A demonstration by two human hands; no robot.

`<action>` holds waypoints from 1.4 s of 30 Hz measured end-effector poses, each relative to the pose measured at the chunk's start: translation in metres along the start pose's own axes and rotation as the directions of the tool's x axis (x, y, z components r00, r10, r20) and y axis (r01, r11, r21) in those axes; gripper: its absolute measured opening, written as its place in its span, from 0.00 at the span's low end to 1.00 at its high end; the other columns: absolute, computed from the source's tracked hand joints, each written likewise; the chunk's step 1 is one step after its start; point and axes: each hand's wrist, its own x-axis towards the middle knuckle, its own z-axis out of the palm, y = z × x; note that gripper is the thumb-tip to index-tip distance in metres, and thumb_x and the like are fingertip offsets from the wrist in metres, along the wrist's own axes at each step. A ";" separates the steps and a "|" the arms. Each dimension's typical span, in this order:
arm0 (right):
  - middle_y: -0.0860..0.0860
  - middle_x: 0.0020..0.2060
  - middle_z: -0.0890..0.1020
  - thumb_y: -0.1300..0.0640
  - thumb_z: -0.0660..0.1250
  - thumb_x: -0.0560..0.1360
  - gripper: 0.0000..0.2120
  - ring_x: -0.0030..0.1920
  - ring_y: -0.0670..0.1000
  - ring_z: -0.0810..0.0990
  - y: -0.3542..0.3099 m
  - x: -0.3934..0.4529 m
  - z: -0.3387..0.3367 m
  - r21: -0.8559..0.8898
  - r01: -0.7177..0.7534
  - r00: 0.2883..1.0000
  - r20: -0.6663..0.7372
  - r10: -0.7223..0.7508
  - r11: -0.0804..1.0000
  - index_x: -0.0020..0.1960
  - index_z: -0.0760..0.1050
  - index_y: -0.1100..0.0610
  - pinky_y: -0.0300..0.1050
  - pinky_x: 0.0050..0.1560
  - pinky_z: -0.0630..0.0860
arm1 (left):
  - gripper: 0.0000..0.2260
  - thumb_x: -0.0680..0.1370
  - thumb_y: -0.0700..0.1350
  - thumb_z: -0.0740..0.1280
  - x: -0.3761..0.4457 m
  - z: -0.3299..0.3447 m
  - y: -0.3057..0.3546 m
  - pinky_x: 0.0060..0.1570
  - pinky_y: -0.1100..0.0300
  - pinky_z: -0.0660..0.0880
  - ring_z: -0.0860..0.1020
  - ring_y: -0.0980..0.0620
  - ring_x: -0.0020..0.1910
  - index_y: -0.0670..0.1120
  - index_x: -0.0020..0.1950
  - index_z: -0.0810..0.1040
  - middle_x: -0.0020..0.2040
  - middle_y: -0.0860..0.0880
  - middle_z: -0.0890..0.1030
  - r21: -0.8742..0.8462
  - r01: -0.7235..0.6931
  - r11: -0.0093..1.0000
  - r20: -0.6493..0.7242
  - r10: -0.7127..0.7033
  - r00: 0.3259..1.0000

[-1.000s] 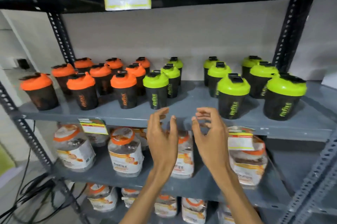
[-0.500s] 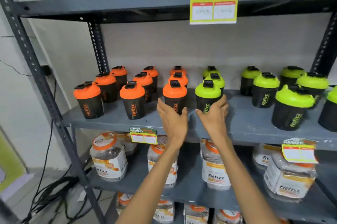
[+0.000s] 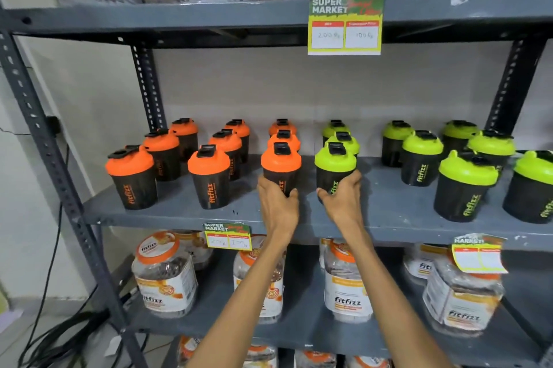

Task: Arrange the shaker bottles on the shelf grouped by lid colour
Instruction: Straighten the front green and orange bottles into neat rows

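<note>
While both stand upright on the grey shelf point(image 3: 179, 215), long axes vertical and black flip caps on top, the orange bottle point(image 3: 280, 168) and the green bottle point(image 3: 335, 171) sit side by side at the front, apart. Each has a dark body with matching lettering. The left hand point(image 3: 276, 207) is wrapped around the orange one's base, the right hand point(image 3: 344, 203) around the green one's. Orange lids fill the left, green the right.
</note>
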 end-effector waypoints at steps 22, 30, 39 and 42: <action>0.63 0.64 0.70 0.61 0.75 0.71 0.32 0.64 0.62 0.73 0.013 -0.022 -0.037 0.009 0.014 0.999 0.029 -0.014 1.000 0.67 0.60 0.65 0.43 0.52 0.68 | 0.30 0.74 0.38 0.74 -0.019 -0.014 -0.005 0.67 0.45 0.73 0.74 0.41 0.67 0.39 0.73 0.65 0.66 0.40 0.73 -0.053 -0.038 0.998 0.047 0.040 0.998; 0.63 0.66 0.70 0.62 0.74 0.71 0.33 0.65 0.62 0.72 0.013 -0.022 -0.040 0.005 0.004 0.998 0.057 -0.004 1.000 0.68 0.59 0.64 0.44 0.54 0.70 | 0.31 0.74 0.37 0.74 -0.018 -0.014 -0.008 0.69 0.44 0.72 0.73 0.40 0.68 0.39 0.73 0.65 0.67 0.40 0.73 -0.068 -0.030 0.997 0.063 0.035 0.997; 0.60 0.71 0.66 0.54 0.74 0.72 0.41 0.69 0.55 0.68 0.022 -0.059 -0.046 0.177 0.083 0.994 -0.088 -0.068 0.981 0.76 0.54 0.60 0.37 0.64 0.68 | 0.43 0.77 0.54 0.71 -0.039 -0.041 -0.011 0.76 0.45 0.65 0.65 0.48 0.78 0.46 0.82 0.49 0.78 0.45 0.68 -0.238 0.035 0.971 0.048 -0.024 0.999; 0.56 0.67 0.70 0.55 0.70 0.76 0.28 0.65 0.49 0.69 0.032 -0.087 -0.036 0.178 0.261 0.946 -0.244 -0.214 0.949 0.72 0.63 0.59 0.22 0.59 0.61 | 0.28 0.81 0.54 0.65 -0.066 -0.059 -0.029 0.71 0.49 0.72 0.72 0.55 0.71 0.51 0.79 0.61 0.73 0.51 0.73 -0.323 -0.054 0.945 -0.145 0.007 0.989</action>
